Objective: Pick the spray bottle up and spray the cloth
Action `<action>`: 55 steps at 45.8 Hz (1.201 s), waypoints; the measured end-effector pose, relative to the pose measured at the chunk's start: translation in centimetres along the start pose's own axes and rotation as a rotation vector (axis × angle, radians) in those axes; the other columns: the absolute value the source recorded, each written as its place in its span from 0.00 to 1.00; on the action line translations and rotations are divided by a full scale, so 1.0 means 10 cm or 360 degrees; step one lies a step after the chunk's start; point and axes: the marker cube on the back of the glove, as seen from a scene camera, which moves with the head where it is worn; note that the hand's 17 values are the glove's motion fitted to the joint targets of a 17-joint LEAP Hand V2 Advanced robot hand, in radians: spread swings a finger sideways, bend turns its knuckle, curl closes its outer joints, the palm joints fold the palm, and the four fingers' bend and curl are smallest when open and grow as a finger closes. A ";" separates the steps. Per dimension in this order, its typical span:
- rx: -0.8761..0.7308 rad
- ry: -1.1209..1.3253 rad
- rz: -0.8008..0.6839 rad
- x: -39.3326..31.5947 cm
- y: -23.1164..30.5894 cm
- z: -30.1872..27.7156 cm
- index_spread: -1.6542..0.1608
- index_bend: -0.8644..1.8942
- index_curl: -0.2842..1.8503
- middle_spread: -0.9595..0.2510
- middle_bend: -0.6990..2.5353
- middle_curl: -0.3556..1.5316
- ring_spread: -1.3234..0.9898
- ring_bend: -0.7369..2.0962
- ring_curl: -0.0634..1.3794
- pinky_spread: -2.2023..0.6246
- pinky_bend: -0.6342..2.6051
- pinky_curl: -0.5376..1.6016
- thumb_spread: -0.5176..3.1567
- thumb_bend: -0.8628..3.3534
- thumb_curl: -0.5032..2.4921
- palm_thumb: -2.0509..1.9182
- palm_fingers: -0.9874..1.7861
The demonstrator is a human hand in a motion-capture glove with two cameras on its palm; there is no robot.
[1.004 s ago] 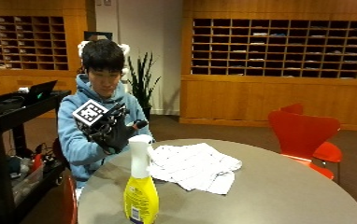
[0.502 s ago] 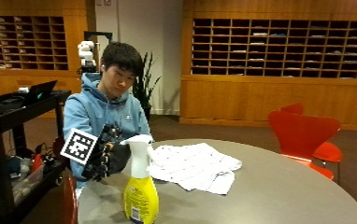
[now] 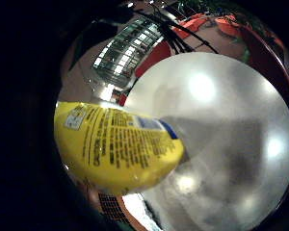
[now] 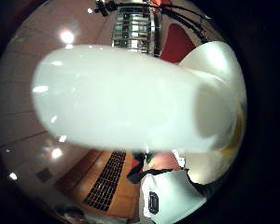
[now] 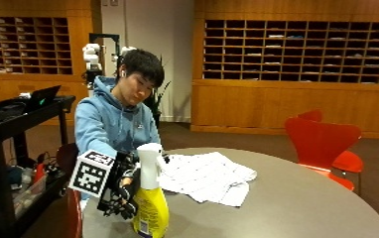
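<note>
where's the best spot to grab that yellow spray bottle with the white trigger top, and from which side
Grip the narrow white neck just under the trigger head of the upright yellow spray bottle, coming from the side where the black-gloved right hand already is. The nozzle then points away, toward the crumpled white cloth, and a finger probably reaches the trigger.

R gloved hand (image 5: 122, 191) low at table edge, arm reaching fwd; grip state unclear.

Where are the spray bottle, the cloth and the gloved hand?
spray bottle (image 5: 151, 210): outside view, yellow body.
cloth (image 5: 206, 176): outside view, middle of the white fabric on the table.
gloved right hand (image 5: 125, 191): outside view, black fingers beside the bottle's neck.
</note>
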 end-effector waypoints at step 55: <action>-0.1376 0.2280 -0.1013 -1.57 1.08 1.19 0.79 0.45 0.36 0.67 0.38 0.44 0.49 0.45 0.33 0.71 0.30 0.42 0.19 0.20 0.40 0.74 0.85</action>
